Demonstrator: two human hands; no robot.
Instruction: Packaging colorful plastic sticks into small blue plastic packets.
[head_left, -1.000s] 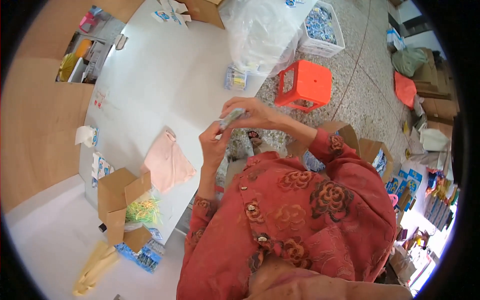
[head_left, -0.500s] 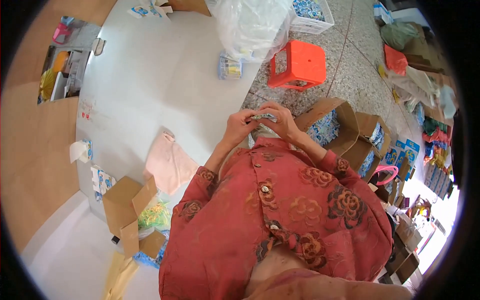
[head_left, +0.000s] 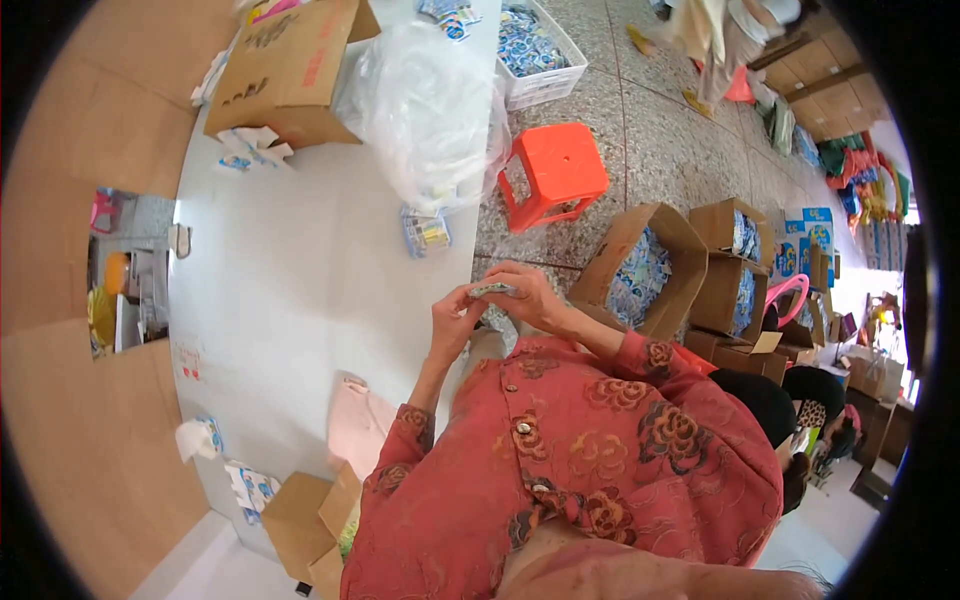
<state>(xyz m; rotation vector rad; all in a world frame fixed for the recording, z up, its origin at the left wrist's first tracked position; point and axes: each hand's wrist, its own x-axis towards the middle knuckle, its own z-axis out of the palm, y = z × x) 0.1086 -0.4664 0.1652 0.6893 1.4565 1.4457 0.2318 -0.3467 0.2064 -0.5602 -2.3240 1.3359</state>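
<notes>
Both of my hands meet at the edge of a white table. My left hand and my right hand pinch a small flat packet, blue and white, between their fingertips. My red flowered sleeves come up from below. The packet is held over the table's right edge, above the speckled floor. A small bundle of similar packets lies on the table just beyond my hands.
An orange plastic stool stands on the floor beyond my hands. Open cardboard boxes of blue packets sit at right. On the table: a large clear plastic bag, a cardboard box, a pink cloth. Another person sits at lower right.
The view has swung so the table and stool shift; my hands stay together on the packet, now held slightly further right past the table's edge.
</notes>
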